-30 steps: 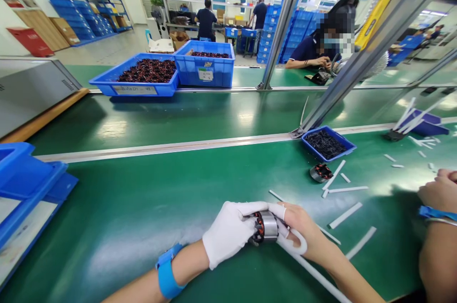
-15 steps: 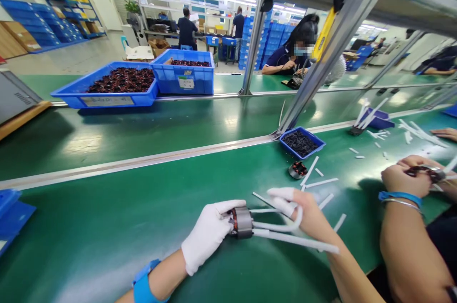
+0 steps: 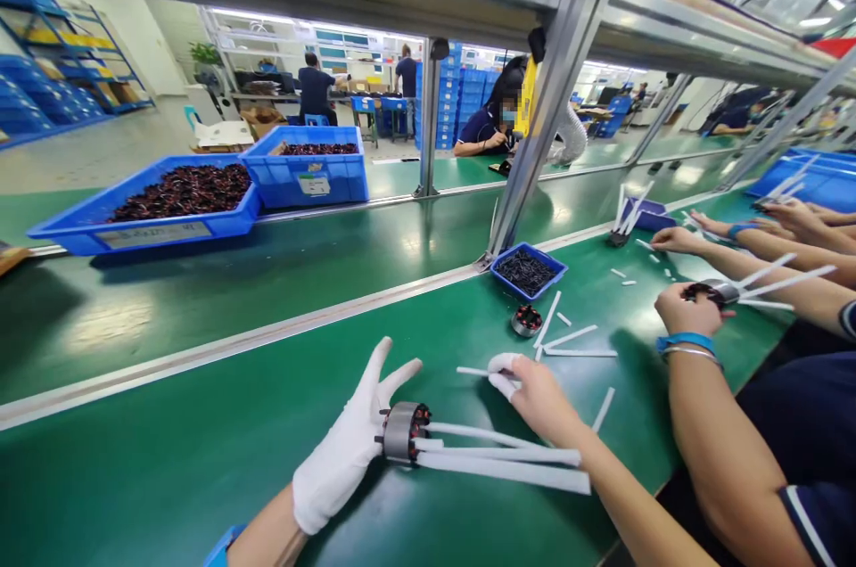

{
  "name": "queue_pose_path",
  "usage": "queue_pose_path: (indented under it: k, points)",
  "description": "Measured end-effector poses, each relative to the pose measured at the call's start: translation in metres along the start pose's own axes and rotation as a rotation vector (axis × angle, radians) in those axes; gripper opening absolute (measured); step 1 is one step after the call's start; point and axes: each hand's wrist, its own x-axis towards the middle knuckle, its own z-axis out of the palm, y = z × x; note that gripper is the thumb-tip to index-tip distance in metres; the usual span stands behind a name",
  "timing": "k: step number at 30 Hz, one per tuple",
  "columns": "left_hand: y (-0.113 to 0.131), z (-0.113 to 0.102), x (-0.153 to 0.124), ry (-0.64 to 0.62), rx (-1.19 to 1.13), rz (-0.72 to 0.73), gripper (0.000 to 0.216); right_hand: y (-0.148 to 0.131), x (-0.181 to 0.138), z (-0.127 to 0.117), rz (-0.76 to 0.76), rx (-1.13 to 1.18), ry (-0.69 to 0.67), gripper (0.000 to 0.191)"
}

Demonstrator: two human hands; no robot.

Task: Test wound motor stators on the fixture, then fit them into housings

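My left hand (image 3: 341, 451), in a white glove, has two fingers stretched out. A motor stator (image 3: 401, 433), a grey ring with dark, reddish windings, rests against its palm side, held there by fingers hidden behind it. Long white strips (image 3: 505, 464) stick out of the stator to the right. With white covers on its fingertips, my right hand (image 3: 535, 389) pinches a thin white strip (image 3: 472, 370) just above the green bench. A second stator (image 3: 526, 320) stands on the bench beyond my right hand, close to loose white strips (image 3: 580, 353).
A small blue tray (image 3: 565, 268) of black pieces sits by the metal post (image 3: 545, 121). Two blue bins (image 3: 234, 219) of small dark red parts stand back left. At right, a co-worker's hand (image 3: 686, 308) holds another stator (image 3: 719, 291); more arms reach in beyond.
My view has turned to the right. Two left fingers have come off the stator and spread; the stator now faces differently. My right hand has drawn away from the stator's strips to a strip farther off.
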Motion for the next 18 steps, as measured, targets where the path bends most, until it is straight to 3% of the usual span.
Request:
queue_pose_path:
  k: [3, 6, 14, 18]
  points:
    - [0.0, -0.002, 0.003, 0.01, 0.007, -0.116, 0.068, -0.014, -0.004, -0.02, -0.085, 0.308, -0.03, 0.014]
    - [-0.002, -0.004, 0.005, 0.015, -0.005, -0.158, 0.045, -0.033, -0.007, -0.032, -0.178, 0.456, -0.131, 0.012]
    - [-0.001, 0.0, -0.003, -0.111, -0.235, -0.189, 0.051, -0.049, -0.002, 0.004, -0.08, 0.627, -0.125, 0.01]
    - [-0.001, 0.007, -0.006, -0.134, -0.215, -0.173, 0.052, -0.053, -0.001, 0.017, -0.128, 0.629, -0.101, 0.006]
